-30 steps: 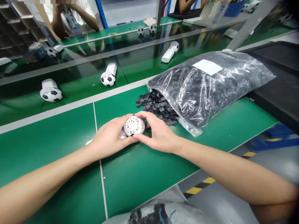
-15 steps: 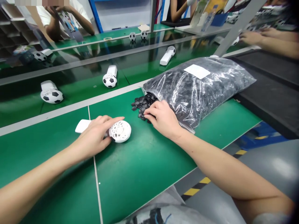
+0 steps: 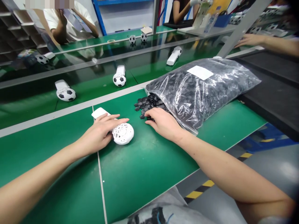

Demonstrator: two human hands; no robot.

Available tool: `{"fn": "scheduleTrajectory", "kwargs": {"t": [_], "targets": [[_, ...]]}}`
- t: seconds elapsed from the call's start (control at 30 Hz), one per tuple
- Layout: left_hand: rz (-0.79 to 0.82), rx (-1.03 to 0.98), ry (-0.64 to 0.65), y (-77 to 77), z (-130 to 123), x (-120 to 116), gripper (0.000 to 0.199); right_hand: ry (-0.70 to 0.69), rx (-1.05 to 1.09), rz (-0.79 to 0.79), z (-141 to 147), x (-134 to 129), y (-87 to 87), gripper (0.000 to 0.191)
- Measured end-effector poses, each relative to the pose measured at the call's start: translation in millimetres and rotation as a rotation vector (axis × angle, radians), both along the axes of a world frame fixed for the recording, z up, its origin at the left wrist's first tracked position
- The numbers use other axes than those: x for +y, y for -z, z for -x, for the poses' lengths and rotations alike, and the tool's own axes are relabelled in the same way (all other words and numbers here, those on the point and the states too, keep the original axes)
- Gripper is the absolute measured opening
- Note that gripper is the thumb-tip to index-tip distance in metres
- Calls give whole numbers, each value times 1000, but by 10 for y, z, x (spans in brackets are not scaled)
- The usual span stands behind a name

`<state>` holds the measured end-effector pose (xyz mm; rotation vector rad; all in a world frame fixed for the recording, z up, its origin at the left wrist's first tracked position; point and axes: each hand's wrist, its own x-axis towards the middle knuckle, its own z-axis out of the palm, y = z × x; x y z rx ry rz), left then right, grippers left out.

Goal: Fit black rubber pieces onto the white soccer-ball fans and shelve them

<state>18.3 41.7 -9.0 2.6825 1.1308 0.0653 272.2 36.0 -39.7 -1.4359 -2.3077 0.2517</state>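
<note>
My left hand [image 3: 101, 132] grips a white handheld fan [image 3: 123, 134] by its neck on the green bench. The fan's round head, with an openwork grille, points right; its flat handle shows behind my fingers. To the right, my right hand [image 3: 162, 123] is at a pile of small black plastic pieces [image 3: 147, 104], its thumb and index finger apart. Some of its fingertips are hidden among the pieces. The pile spills from the mouth of a large clear plastic bag [image 3: 201, 93] full of such pieces, with a white label on top.
Beyond the bench edge, a green conveyor carries white fans with football-patterned heads [image 3: 66, 94]. A black tray [image 3: 268, 84] stands behind the bag at right. A grey post [image 3: 245, 29] rises there. Across the line sit other people; a co-worker's hand [image 3: 251, 40] reaches in at right.
My right thumb and index finger have parted at the pile. The fan has turned a little under my left hand, its handle swinging back. The view has shifted slightly left.
</note>
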Motion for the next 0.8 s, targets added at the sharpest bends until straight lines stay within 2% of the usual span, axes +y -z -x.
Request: {"fn": "scheduleTrajectory", "kwargs": {"t": [0.07, 0.13, 0.27, 0.37, 0.5, 0.67, 0.8], "targets": [[-5, -13, 1, 7, 8, 3, 51, 44, 7, 25, 5, -4, -12, 20], [-7, -28, 2, 14, 14, 10, 50, 50, 7, 54, 4, -6, -25, 18], [15, -28, -1, 33, 11, -1, 51, -27, 112, 90, -23, -18, -40, 10], [23, -23, -49, 42, -18, -73, 57, -62, 265, 50, -43, -37, -45, 11], [75, -51, -127, 29, -93, -195, 74, -126, 433, 42, -33, -69, -62, 14], [93, -99, -164, 36, -211, -247, 73, -196, 479, -43, 18, -122, -96, 15], [17, -81, -182, 58, -315, -249, 74, -210, 628, 84, 53, -179, -117, 18]]}}
